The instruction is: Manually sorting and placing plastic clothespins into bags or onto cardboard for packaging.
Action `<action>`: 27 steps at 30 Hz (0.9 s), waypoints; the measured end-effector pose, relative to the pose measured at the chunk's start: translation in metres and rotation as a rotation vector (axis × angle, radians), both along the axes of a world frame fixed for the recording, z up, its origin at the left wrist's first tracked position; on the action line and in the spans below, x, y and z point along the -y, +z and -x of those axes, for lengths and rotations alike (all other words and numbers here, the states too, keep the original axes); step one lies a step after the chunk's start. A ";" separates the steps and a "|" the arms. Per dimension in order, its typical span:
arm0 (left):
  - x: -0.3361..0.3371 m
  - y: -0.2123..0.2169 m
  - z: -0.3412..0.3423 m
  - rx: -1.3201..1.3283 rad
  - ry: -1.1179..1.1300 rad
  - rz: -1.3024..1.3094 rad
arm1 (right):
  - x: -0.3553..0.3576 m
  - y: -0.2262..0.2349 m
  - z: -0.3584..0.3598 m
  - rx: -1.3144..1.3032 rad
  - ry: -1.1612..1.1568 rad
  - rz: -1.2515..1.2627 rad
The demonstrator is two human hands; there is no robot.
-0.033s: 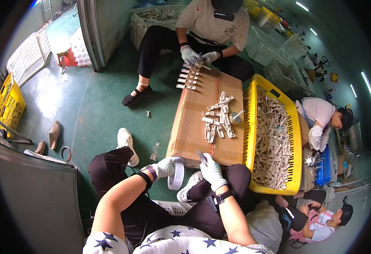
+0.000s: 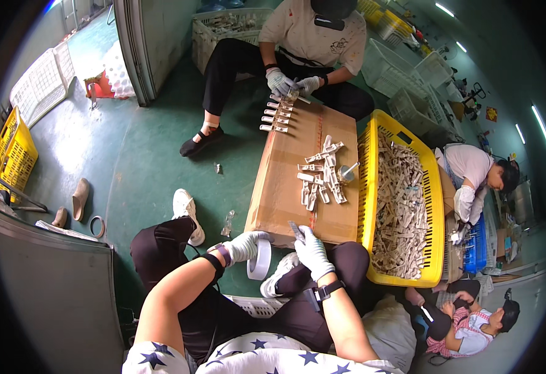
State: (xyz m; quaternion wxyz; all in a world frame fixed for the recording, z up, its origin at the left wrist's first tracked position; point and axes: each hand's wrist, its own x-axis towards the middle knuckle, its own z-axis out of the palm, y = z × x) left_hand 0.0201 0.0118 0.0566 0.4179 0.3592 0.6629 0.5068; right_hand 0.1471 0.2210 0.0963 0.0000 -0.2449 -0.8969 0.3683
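My left hand point(image 2: 243, 247), in a white knit glove, is closed around a wide roll of white tape point(image 2: 260, 262) at the near left corner of a cardboard box point(image 2: 276, 196). My right hand point(image 2: 314, 254), gloved too, pinches a flat grey strip-like piece point(image 2: 296, 232) over the near edge of the box; its exact kind does not show. On the box top lies a loose pile of pale clips point(image 2: 322, 177), with a small round grey pot point(image 2: 346, 172) beside it. Several more clips point(image 2: 276, 117) stand in a row along the far left edge.
Across the box a seated person's gloved hands point(image 2: 294, 83) work at the clip row. A yellow crate point(image 2: 436, 206) full of pale clips stands against the box's right side. Two more people work at the right, by a blue crate point(image 2: 474, 246). Shoes point(image 2: 80, 198) lie on the floor left.
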 end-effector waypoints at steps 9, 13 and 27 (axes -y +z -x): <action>-0.003 -0.014 -0.001 0.110 0.056 0.009 | -0.015 0.017 0.007 -0.014 -0.074 0.106; -0.003 -0.012 -0.001 0.081 0.048 0.039 | -0.009 0.013 0.010 -0.018 -0.118 0.239; -0.007 0.003 0.001 0.126 0.047 0.057 | -0.010 0.011 0.014 -0.045 -0.232 0.471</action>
